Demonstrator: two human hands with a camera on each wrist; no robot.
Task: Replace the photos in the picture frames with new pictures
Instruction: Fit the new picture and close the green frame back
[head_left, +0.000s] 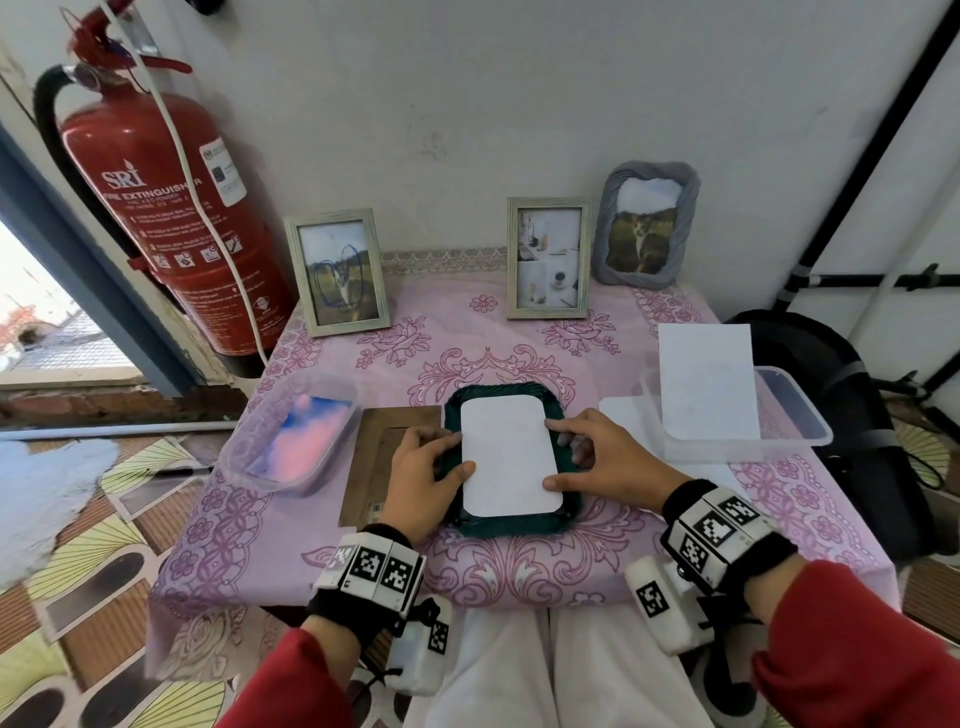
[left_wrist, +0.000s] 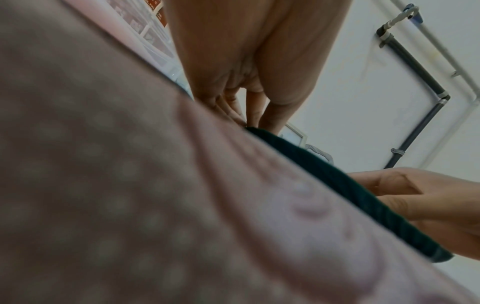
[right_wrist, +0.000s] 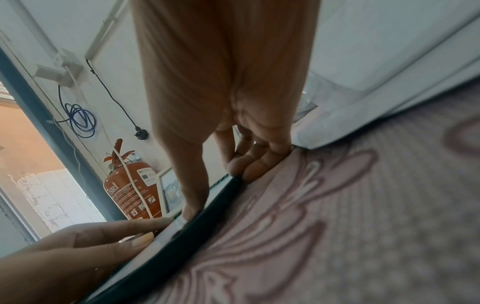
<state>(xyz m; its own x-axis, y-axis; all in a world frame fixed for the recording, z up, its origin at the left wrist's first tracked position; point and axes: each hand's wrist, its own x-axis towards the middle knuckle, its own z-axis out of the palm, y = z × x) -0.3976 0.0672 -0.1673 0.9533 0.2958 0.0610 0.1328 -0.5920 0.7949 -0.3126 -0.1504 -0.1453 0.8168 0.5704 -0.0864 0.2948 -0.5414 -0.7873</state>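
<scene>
A dark green frame (head_left: 511, 526) lies face down at the table's front centre, and a white sheet of photo paper (head_left: 509, 457) lies in its opening. My left hand (head_left: 454, 454) holds the frame's left rim, thumb on the paper and fingers curled at the edge. On the opposite rim my right hand (head_left: 571, 457) has its index finger and thumb on the paper's right corners, the other fingers curled at the edge. The left wrist view shows the frame (left_wrist: 337, 181) edge-on, and the right wrist view shows the frame (right_wrist: 168, 251) under my right thumb.
A brown backing board (head_left: 384, 457) lies left of the frame. A clear tub (head_left: 249, 457) holds a pink-blue picture; another tub (head_left: 795, 415) at the right holds a white sheet (head_left: 706, 384). Three frames (head_left: 337, 270) (head_left: 548, 257) (head_left: 644, 228) stand at the wall. Fire extinguisher (head_left: 171, 208) at left.
</scene>
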